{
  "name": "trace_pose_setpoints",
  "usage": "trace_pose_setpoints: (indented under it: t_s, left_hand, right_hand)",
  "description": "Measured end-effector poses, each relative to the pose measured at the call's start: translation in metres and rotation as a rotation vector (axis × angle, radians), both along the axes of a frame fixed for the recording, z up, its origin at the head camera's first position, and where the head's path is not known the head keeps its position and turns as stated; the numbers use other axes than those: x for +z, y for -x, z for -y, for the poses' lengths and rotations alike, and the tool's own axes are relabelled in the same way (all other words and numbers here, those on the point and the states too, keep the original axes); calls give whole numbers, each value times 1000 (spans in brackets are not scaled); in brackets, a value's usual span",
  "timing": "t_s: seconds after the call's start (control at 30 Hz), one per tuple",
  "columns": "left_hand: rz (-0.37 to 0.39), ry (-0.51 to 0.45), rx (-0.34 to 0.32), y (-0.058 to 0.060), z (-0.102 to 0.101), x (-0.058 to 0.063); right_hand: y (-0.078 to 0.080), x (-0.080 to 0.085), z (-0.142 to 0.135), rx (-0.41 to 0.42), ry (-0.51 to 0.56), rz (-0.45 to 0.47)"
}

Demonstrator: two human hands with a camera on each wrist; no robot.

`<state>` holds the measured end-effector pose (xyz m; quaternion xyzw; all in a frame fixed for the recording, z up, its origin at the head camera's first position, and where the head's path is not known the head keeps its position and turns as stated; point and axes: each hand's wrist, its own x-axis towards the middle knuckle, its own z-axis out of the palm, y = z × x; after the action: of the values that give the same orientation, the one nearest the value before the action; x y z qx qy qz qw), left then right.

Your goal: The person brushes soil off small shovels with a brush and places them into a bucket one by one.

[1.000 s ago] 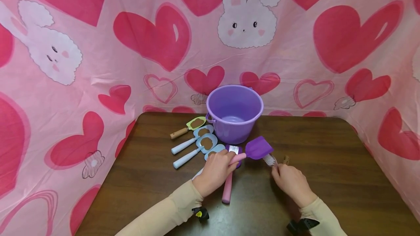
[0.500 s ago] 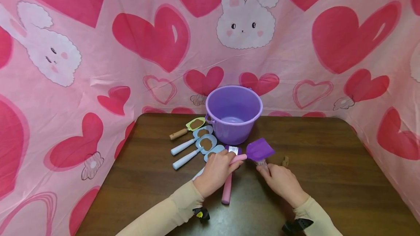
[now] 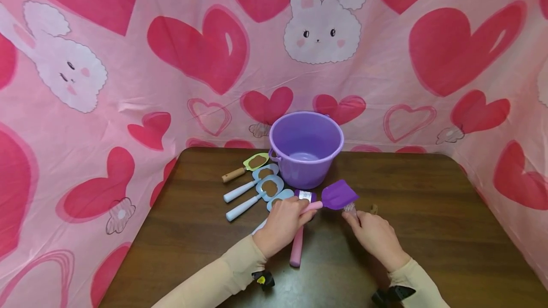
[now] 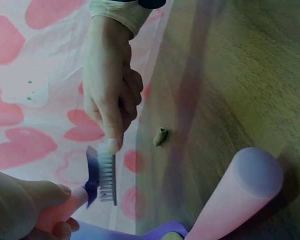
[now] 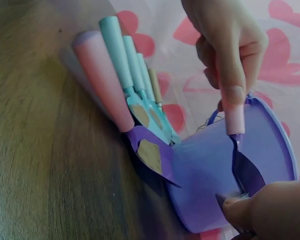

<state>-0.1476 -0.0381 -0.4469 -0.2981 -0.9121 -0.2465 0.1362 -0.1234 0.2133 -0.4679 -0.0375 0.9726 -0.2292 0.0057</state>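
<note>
My left hand (image 3: 280, 227) grips the pink handle of a garden trowel, its purple blade (image 3: 339, 194) raised above the table and pointing right. In my right hand (image 3: 378, 239) is a brush (image 4: 107, 177) with pale bristles. The bristles touch the trowel blade, as the left wrist view shows. Beneath my left hand, a second purple trowel lies on the table with its pink handle (image 3: 297, 247) toward me. A brown patch (image 5: 150, 156) sits on that trowel's blade. Most of the brush handle is hidden by my right hand.
A purple bucket (image 3: 306, 170) stands at the table's back. Left of it lie several light blue trowels (image 3: 269, 187) and a green one (image 3: 257, 160) with a wooden handle, with brown patches on their blades. A small brown lump (image 3: 374, 209) lies beyond my right hand.
My right hand has moved the brush left, then a little back to the right, along the trowel blade. The left hand and its trowel have stayed almost still.
</note>
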Motion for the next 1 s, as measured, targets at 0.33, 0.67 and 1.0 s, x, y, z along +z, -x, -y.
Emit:
trace_pose_setpoints:
  t_s: [0.33,0.67,1.0]
  left_hand:
    - [27,31,3,-1,-2,5]
    - [-32,31,13,-4,-5,3]
    - [19,30,-15,-3,-6,6]
  right_hand:
    - [1,-3,-6,-32,-34,-19]
    - [-1,-12,4,96,-4,-3]
    - [-1,-7,-6,21,-9,-76]
